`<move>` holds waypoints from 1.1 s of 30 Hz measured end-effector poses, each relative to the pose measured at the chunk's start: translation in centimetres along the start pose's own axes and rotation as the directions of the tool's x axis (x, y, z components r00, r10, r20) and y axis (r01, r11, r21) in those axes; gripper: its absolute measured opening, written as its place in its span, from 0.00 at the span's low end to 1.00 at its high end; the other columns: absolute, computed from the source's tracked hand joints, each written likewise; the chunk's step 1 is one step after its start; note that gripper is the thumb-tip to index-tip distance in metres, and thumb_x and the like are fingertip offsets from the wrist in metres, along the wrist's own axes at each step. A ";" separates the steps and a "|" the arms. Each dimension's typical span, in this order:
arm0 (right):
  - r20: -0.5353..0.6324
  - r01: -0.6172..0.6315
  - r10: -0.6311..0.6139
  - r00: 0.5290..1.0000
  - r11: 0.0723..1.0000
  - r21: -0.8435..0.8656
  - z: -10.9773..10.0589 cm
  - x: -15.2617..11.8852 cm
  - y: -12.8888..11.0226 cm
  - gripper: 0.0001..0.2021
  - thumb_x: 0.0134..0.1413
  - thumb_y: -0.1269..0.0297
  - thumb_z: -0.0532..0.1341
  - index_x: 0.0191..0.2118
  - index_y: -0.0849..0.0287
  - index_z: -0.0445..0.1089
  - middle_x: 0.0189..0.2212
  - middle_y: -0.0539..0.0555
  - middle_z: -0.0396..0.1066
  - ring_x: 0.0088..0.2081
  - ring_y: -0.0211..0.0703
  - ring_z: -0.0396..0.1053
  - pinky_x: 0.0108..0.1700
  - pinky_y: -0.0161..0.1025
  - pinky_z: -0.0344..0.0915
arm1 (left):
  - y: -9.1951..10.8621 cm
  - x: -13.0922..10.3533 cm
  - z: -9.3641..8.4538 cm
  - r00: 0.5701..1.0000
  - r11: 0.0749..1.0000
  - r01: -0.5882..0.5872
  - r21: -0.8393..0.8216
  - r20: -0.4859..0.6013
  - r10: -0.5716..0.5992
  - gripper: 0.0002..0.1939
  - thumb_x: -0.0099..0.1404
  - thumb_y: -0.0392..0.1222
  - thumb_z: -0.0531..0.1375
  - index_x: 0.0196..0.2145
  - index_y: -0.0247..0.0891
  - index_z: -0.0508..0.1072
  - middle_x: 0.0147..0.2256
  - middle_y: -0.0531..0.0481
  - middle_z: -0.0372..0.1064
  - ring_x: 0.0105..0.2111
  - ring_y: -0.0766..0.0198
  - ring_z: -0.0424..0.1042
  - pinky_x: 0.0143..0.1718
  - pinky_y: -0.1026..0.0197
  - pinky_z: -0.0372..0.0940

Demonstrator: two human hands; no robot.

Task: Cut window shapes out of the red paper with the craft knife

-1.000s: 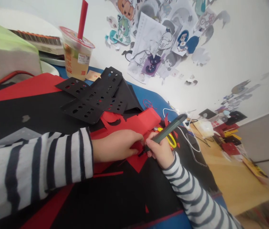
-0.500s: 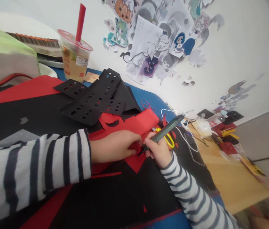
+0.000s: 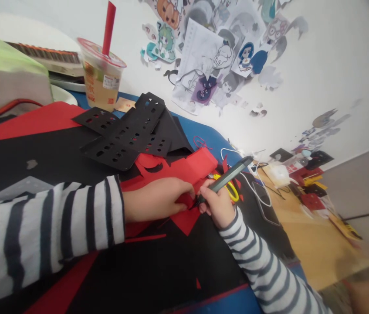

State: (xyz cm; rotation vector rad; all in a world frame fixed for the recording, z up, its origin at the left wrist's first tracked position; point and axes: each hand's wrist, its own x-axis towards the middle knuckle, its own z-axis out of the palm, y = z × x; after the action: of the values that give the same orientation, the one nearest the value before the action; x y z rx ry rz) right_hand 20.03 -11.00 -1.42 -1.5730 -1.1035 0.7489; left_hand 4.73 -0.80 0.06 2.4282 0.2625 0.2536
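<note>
My right hand (image 3: 217, 204) is closed around a dark green pen-shaped tool (image 3: 230, 175), whose dark tip points down at red paper (image 3: 187, 221). Just left of that tip, my left hand (image 3: 160, 198) has its thumb and fingers bent onto the same red paper, pinching or pressing it. A folded red paper piece (image 3: 204, 162) rises behind both hands. Yellow-handled scissors (image 3: 233, 192) lie partly hidden behind my right hand. The exact point where the tip meets the paper is too small to make out.
Black card with cut-out holes (image 3: 119, 139) lies behind my left arm. A drink cup with a red straw (image 3: 102, 80) stands at the back left. A phone (image 3: 265, 205) and white cable (image 3: 259, 197) are to the right, near a wooden table (image 3: 315, 244). Drawings (image 3: 200, 56) cover the wall.
The tool and my right hand have shifted very slightly at the red paper. My left hand stays nearly in place. At the lower right edge, a blurred skin-toned shape shows more.
</note>
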 end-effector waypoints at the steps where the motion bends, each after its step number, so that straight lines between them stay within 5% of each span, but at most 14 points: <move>1: 0.002 -0.001 0.001 1.000 1.000 0.008 -0.1 0.0 0.2 0.11 0.49 0.59 0.59 0.22 0.58 0.62 0.07 0.42 0.60 0.07 0.28 0.52 0.09 0.25 0.44 | 0.0 0.0 0.0 1.000 1.000 -0.002 -0.001 -0.003 0.002 0.09 0.59 0.34 0.59 0.38 0.39 0.72 0.38 0.51 0.73 0.38 0.60 0.71 0.37 0.63 0.62; 33: 0.000 -0.037 0.037 0.999 0.998 -0.044 0.3 -0.3 -1.0 0.10 0.43 0.60 0.61 0.21 0.58 0.61 0.06 0.42 0.60 0.08 0.28 0.51 0.10 0.25 0.44 | 0.2 -0.1 -0.1 0.999 0.999 -0.033 0.021 -0.021 0.033 0.08 0.59 0.35 0.58 0.38 0.38 0.73 0.37 0.50 0.73 0.36 0.61 0.72 0.35 0.64 0.63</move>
State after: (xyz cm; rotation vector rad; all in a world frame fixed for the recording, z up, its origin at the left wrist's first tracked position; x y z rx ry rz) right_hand 19.39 -11.12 -0.58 -1.6344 -1.1008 0.7551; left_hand 4.64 -0.88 0.25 2.4533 0.2359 0.2927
